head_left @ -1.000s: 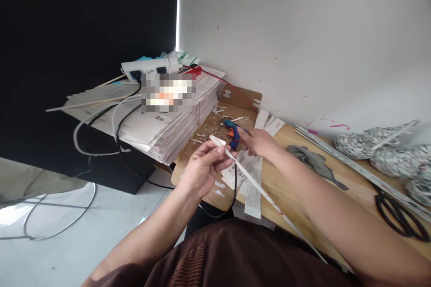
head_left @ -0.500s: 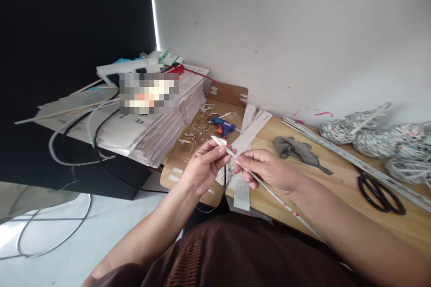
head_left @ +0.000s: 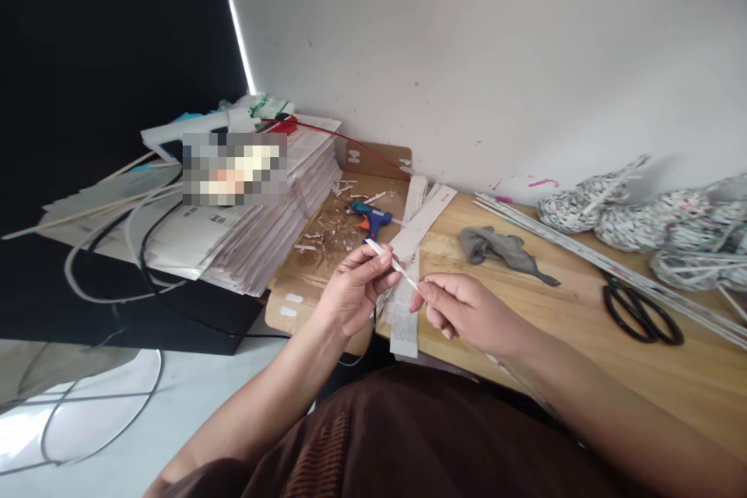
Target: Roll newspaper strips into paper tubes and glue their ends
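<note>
A thin rolled paper tube (head_left: 407, 275) runs between both hands over the table's front edge. My left hand (head_left: 362, 282) pinches it near its pointed white end, which sticks out beyond the thumb. My right hand (head_left: 456, 306) is closed round the tube lower down, a short gap from the left hand. The rest of the tube passes under my right wrist toward my body, partly hidden by the forearm. Just beyond my left hand lies a blue glue gun (head_left: 373, 222). Long paper strips (head_left: 425, 216) lie behind the hands.
At left stands a tall stack of paper (head_left: 274, 229) with cables and a power strip on it. Scraps litter a cardboard sheet (head_left: 327, 255). A grey glove-like cloth (head_left: 503, 250), black-handled scissors (head_left: 640, 314), long paper tubes (head_left: 575, 243) and woven paper pieces (head_left: 633, 222) lie rightward.
My right hand has shifted slightly right and away from my left along the tube. The loose paper flap at the tip looks narrower. The whole view has turned a little to the right.
</note>
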`<state>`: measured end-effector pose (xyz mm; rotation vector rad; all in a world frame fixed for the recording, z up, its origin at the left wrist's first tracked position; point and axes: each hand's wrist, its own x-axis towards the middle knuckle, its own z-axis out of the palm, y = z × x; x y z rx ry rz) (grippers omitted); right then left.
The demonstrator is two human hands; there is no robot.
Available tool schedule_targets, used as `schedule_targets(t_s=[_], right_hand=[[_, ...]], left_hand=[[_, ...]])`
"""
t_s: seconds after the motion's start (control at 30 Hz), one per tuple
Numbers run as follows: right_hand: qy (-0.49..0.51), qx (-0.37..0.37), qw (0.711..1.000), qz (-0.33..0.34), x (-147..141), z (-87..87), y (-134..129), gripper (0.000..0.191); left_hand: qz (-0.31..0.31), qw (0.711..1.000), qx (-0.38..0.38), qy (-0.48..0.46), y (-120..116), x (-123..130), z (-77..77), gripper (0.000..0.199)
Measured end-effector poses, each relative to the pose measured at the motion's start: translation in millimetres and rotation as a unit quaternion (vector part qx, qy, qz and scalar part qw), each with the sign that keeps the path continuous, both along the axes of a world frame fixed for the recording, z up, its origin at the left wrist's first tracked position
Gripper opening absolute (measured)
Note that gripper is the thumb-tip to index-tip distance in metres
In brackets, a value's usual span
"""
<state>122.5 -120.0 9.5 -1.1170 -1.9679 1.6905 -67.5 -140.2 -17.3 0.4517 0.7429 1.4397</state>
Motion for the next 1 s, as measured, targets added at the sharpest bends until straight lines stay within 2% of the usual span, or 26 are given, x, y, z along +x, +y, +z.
schedule_targets(t_s=[0.07,0.13,0.2,0.23,0.3,0.37,0.43,0.47,0.53,0.6,0.7,0.77,0.83,0.93,1.0], right_hand=[[0.057,-0.113,0.992,0.003,3.7,-2.1,1.2,0.043],[0.111,-0.205,0.972,0.017,7.3,-5.2,3.0,0.042],[0.143,-0.262,0.954,0.038,11.0,-8.0,3.8,0.042],[0.146,-0.266,0.952,0.041,12.8,-8.8,3.3,0.043],[0.122,-0.212,0.969,0.032,16.6,-8.7,0.2,0.042],[0.061,-0.086,0.994,0.001,20.7,-6.8,-5.2,0.039],[-0.003,0.037,0.999,-0.030,24.9,-4.7,-11.1,0.037],[-0.023,0.069,0.997,-0.040,27.1,-4.3,-13.6,0.038],[-0.023,0.057,0.997,-0.039,31.4,-5.2,-16.2,0.041],[0.028,-0.039,0.999,-0.017,35.9,-8.6,-15.2,0.043],[0.132,-0.211,0.968,0.033,42.6,-14.9,-10.9,0.042],[0.161,-0.253,0.953,0.050,45.8,-17.1,-10.2,0.042],[0.137,-0.202,0.969,0.035,47.7,-16.9,-12.9,0.042],[0.057,-0.058,0.997,-0.014,49.3,-14.7,-20.1,0.040],[0.042,-0.045,0.998,-0.022,50.9,-14.4,-23.4,0.041]], left_hand=[[-0.008,1.000,0.000,-0.002,-0.1,3.9,2.3,0.012],[-0.025,1.000,0.004,-0.002,-0.3,7.9,4.7,0.014],[-0.037,0.999,0.004,-0.001,-0.3,11.9,6.2,0.014],[-0.036,0.999,0.003,-0.002,-0.2,13.7,6.3,0.015],[-0.025,1.000,-0.001,-0.004,0.4,17.1,5.5,0.013],[-0.011,1.000,-0.005,-0.004,1.2,19.9,4.0,0.013],[-0.006,1.000,-0.008,-0.003,1.9,22.4,2.6,0.014],[-0.010,1.000,-0.009,-0.002,2.2,23.5,2.1,0.014],[-0.024,1.000,-0.006,0.000,2.4,26.0,1.9,0.015],[-0.037,0.999,-0.006,0.002,2.2,28.4,2.4,0.016],[-0.049,0.999,-0.011,0.005,1.3,32.1,3.6,0.018],[-0.050,0.999,-0.013,0.009,0.7,34.2,3.9,0.018],[-0.042,0.999,-0.016,0.012,0.3,35.8,3.8,0.018],[-0.030,0.999,-0.025,0.016,-0.3,37.7,3.2,0.018],[-0.031,0.999,-0.030,0.018,-1.2,39.2,3.2,0.018]])
